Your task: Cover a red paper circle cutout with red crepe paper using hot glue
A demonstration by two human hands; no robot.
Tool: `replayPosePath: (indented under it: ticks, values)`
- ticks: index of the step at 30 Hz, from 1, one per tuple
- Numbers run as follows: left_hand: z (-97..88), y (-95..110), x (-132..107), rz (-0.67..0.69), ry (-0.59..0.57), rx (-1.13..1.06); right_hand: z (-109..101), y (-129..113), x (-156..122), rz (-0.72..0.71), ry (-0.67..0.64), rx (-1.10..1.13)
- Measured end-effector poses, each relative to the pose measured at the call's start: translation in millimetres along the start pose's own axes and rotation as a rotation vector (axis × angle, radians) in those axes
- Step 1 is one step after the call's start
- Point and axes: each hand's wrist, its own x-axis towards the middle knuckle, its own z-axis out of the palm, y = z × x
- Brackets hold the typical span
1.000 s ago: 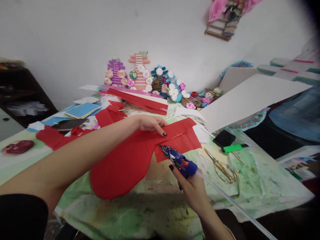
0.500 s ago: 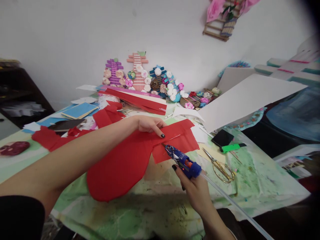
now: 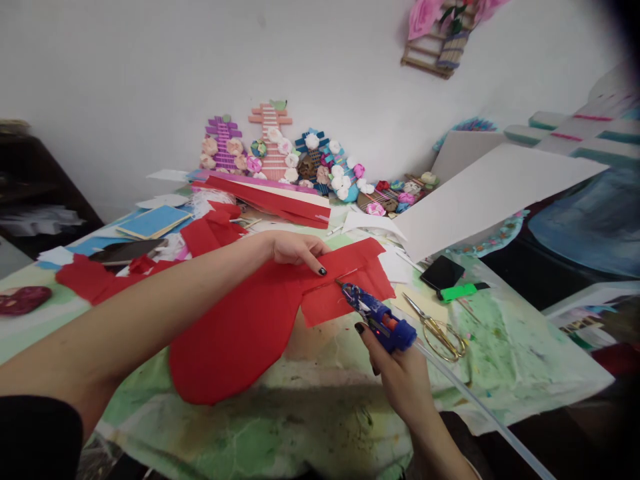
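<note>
Head view.

- Left hand (image 3: 297, 250): reaches in from the near left, across the red paper (image 3: 235, 333). The fingers are loosely curled and wrap around nothing. The dark-nailed fingertip presses the paper down where two pieces overlap.
- Right hand (image 3: 403, 373): clenched around the grip of a blue glue gun (image 3: 381, 320), with one finger lying along its underside.
- The gun's nozzle points far-left and sits at the paper's overlap, just beside the left fingertip. I cannot tell whether the tip touches the paper.
- A clear glue stick (image 3: 480, 413) trails from the back of the gun toward the near right.
- The red paper lies flat in the middle of the tabletop (image 3: 510, 360), which has a green, paint-stained cover. A broad rounded lobe lies near, and a squarer flap to the right passes under the nozzle.
- More red scraps (image 3: 85, 280) lie to the left.
- Gold scissors (image 3: 440, 331) lie just right of the gun, shut.
- Farther right are a small black block (image 3: 442, 272) and, beside it, a green tool (image 3: 460, 291).
- A large white board (image 3: 495, 193) leans at the far right.
- A row of stick-and-paper-flower crafts (image 3: 280, 153) stands against the far wall.
- In front of the crafts lies a long red-and-white strip (image 3: 270, 199).
- A blue sheet (image 3: 153, 220) is at the far left.
</note>
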Motion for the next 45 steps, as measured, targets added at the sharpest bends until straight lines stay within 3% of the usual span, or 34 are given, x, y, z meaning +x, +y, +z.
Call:
replayPosePath:
  ticks: [24, 33, 36, 39, 41, 45]
  values:
    - [1.8, -3, 2, 0.002, -0.012, 0.003, -13, 10, 5, 0.017, 0.068, 0.020]
    - [-5.4, -6, 1, -0.026, 0.043, 0.011, -28, 16, 2, -0.160, 0.057, -0.165]
    - [-11.0, -7, -3, 0.000, 0.062, 0.017, -47, 27, 8, -0.161, 0.203, -0.361]
    - [-16.4, -9, -8, -0.003, 0.105, 0.010, -81, 52, 23, -0.156, 0.330, -0.612]
    - [-19.7, -10, -10, -0.039, 0.143, -0.001, -112, 75, 37, -0.069, 0.334, -0.813]
    - [-26.0, -10, -14, -0.093, 0.234, -0.035, -179, 122, 66, 0.185, 0.148, -1.051]
